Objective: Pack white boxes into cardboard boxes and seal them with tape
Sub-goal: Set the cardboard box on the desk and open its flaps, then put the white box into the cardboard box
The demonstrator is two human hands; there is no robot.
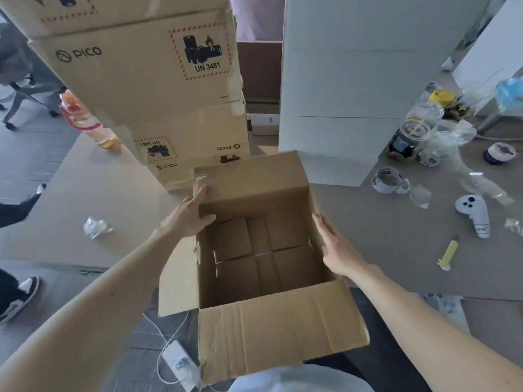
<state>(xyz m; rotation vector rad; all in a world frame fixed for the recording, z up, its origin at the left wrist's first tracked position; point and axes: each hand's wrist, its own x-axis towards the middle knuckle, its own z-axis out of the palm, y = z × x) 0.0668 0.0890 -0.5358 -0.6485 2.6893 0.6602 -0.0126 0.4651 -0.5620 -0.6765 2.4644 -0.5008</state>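
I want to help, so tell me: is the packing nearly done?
Not nearly. Done: closed cartons are stacked at the back. In hand: the left hand grips an open box and the right hand rests on its other wall; only brown cardboard shows inside. Left: the white boxes stand outside it on the table, and the tape lies unused, so filling and sealing remain.
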